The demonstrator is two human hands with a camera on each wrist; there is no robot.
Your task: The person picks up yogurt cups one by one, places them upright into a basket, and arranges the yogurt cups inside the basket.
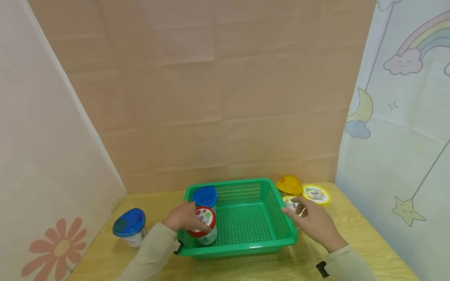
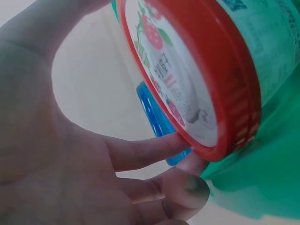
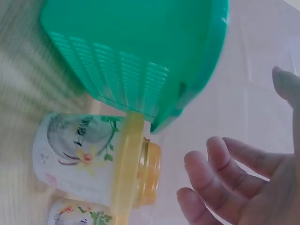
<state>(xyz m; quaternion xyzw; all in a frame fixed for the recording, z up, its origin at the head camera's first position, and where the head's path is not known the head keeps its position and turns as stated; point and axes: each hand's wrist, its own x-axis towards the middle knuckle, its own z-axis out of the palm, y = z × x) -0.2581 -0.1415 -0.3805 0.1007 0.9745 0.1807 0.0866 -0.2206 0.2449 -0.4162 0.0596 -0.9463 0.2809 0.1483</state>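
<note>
A tub with a red-rimmed lid stands inside the left end of the green basket. My left hand grips it by the lid, thumb on one side and fingers on the other; the left wrist view shows fingertips at the red rim. Behind it in the basket is a blue-lidded tub. Just outside the basket's right wall, my right hand hovers with loosely bent fingers, holding nothing. Nearest to it is a yellow-lidded tub, partly hidden by the hand in the head view.
Left of the basket, another blue-lidded tub stands on the wooden table. Behind the right hand are a tub with an orange domed lid and one with a flat yellow-rimmed lid. Papered walls enclose the back and sides.
</note>
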